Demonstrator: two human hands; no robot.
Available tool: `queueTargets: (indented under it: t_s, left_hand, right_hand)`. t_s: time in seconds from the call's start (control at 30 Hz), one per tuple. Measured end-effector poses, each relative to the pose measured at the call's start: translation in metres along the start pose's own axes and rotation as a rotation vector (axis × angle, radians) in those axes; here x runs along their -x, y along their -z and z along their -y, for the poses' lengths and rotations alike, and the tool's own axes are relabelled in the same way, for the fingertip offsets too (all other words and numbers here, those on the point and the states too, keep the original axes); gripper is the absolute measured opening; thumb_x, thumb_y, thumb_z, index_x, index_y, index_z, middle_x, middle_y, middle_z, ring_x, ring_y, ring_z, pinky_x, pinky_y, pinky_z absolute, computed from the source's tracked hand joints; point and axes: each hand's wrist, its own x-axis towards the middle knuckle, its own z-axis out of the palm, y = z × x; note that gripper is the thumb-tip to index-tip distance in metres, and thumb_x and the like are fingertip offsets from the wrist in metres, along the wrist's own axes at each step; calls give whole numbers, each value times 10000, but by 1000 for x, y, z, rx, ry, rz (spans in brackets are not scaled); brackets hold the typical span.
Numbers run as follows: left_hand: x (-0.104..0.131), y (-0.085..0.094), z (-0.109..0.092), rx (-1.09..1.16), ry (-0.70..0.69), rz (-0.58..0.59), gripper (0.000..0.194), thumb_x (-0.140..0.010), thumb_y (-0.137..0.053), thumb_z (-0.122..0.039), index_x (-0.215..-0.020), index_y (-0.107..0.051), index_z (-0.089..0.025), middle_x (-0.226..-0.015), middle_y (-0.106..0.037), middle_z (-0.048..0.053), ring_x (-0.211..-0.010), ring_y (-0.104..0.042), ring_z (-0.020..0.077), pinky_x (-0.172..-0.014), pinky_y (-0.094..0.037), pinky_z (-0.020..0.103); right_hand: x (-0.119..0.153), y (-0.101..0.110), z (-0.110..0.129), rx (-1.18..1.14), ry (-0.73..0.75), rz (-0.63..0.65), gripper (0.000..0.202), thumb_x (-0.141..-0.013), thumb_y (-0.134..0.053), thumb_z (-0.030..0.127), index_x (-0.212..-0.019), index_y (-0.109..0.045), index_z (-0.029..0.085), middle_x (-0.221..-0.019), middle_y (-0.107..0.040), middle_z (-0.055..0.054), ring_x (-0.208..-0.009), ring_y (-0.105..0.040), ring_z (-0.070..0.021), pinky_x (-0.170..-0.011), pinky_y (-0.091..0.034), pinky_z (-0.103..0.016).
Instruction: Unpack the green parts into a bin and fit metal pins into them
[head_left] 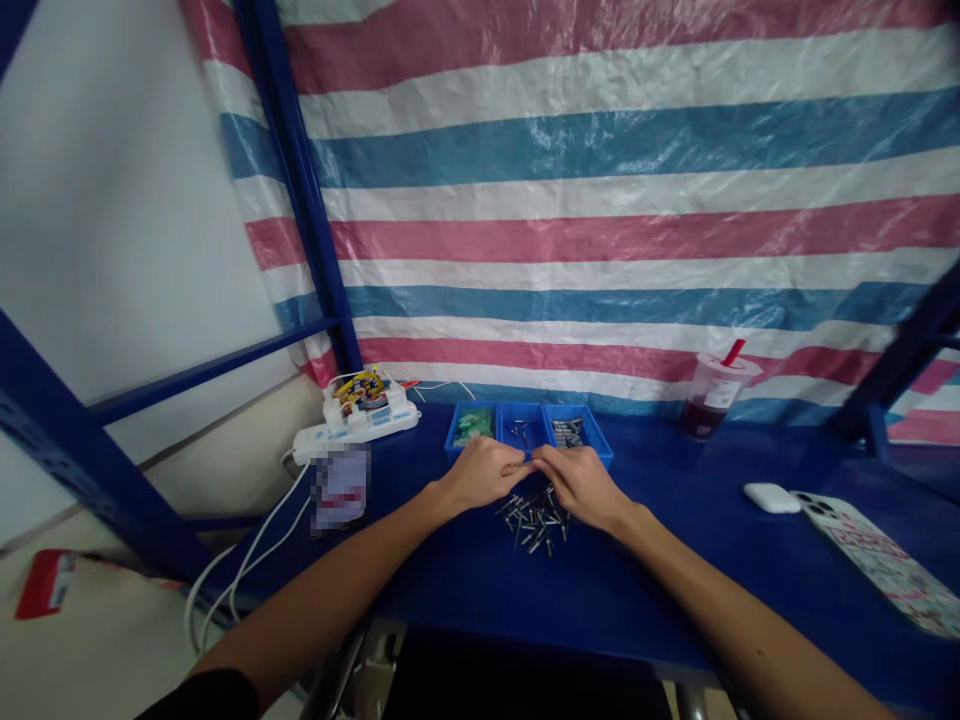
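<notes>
The fingers of my left hand (482,472) and my right hand (583,484) are bent narrow and meet; if they pinch something, I cannot tell. Between them and the near edge of the table (450,575) lie metal pins (536,522), piled. Along the far edge stands a blue tray (601,440).

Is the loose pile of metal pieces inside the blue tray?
No, the pile of metal pieces lies on the blue table, on the near side of the blue tray.
</notes>
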Motion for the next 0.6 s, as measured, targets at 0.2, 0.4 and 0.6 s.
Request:
queueTargets:
  t_s: [0.2, 0.4, 0.6]
  left_hand:
    - [-1, 1, -1, 54, 36, 37, 537, -1037, -504, -386, -557, -484, -147, -508, -393, -55, -473, -351, 75, -521, -214, 258]
    - [-1, 6, -4, 122, 71, 69, 517, -1039, -498, -372, -574, -466, -149, -528, -349, -63, -493, -335, 75, -512, -220, 250]
    - [-1, 7, -5, 134, 95, 69, 528, -1037, -492, -387, -566, -440, -154, -529, -329, -64, -498, -314, 77, -513, -216, 254]
  right_hand:
    - [0, 2, 0, 0, -5, -5, 283, -1093, -343, 291, -999, -591, 193, -741, -646, -13, -610, -579, -144, -614, -342, -270]
    - [-1, 3, 1, -4, 1, -12, 283, -1094, -342, 298, -1005, -590, 194, -747, -649, -17, -612, -578, -147, -615, -341, -271]
    - [-2, 4, 0, -8, -3, -19, 284, -1092, -342, 292, -991, -587, 191, -733, -636, -14, -615, -582, -148, -616, -338, -270]
